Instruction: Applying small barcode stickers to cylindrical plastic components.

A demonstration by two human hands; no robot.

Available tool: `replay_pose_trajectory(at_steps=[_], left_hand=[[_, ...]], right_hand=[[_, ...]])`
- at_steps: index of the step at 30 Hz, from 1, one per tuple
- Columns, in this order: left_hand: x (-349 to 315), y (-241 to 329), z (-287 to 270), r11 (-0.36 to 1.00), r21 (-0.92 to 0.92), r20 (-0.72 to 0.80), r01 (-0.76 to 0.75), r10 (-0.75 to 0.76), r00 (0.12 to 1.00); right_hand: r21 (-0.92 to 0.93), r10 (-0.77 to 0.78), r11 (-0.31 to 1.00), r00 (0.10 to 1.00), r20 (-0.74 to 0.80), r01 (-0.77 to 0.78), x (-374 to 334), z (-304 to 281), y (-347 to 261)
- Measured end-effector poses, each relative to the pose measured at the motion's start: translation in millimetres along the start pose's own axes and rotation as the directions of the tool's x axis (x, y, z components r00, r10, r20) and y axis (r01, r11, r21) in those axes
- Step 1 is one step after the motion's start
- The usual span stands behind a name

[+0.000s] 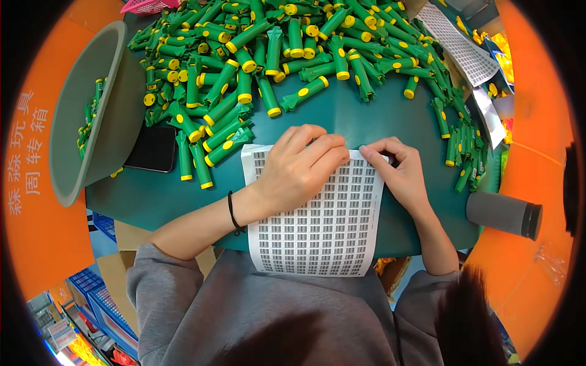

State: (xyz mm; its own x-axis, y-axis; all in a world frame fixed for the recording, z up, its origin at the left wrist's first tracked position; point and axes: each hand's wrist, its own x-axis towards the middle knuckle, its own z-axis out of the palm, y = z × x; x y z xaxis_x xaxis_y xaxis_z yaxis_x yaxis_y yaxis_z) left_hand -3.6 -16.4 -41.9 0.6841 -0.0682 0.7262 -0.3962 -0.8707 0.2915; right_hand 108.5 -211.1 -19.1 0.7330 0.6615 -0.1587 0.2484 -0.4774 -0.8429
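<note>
A white sheet of small printed labels (317, 241) hangs over the near edge of the green table, its lower end by my lap. My left hand (299, 168) lies across its upper part, fingers curled toward the top edge; the fingertips are hidden, so what they pinch does not show. At the upper right corner, my right hand (400, 168) is closed with thumb and bent forefinger on the sheet's edge. Just beyond the sheet lie green tubes with yellow ends (306, 94), part of a large heap across the far side.
A grey-green basin (116, 91) tilts at the left with small green pieces inside. Beside it rests a black phone (152, 149). At right lie a grey cylinder (500, 213) with a dark end and more label sheets (464, 49). An orange box (36, 244) flanks the table.
</note>
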Motion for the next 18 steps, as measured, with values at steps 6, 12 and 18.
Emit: replay_pose_trajectory(at_steps=[6, 12, 18], left_hand=[[8.3, -7.8, -5.8, 0.954, -0.279, -0.003, 0.107, -0.112, 0.994], [3.3, -6.1, -15.2, 0.826, -0.465, 0.099, 0.317, -0.307, 0.946], [12.2, -4.6, -22.6, 0.867, -0.420, -0.094, 0.270, -0.337, 0.937]], right_hand=[[-0.595, -0.678, 0.549, 0.729, 0.094, 0.587, 90.9, -42.7, -24.0], [-0.712, -0.682, 0.137, 0.587, 0.436, 0.688, 130.1, -65.7, -32.5], [-0.230, -0.481, 0.815, 0.842, 0.245, 0.532, 36.7, -24.7, -54.0]])
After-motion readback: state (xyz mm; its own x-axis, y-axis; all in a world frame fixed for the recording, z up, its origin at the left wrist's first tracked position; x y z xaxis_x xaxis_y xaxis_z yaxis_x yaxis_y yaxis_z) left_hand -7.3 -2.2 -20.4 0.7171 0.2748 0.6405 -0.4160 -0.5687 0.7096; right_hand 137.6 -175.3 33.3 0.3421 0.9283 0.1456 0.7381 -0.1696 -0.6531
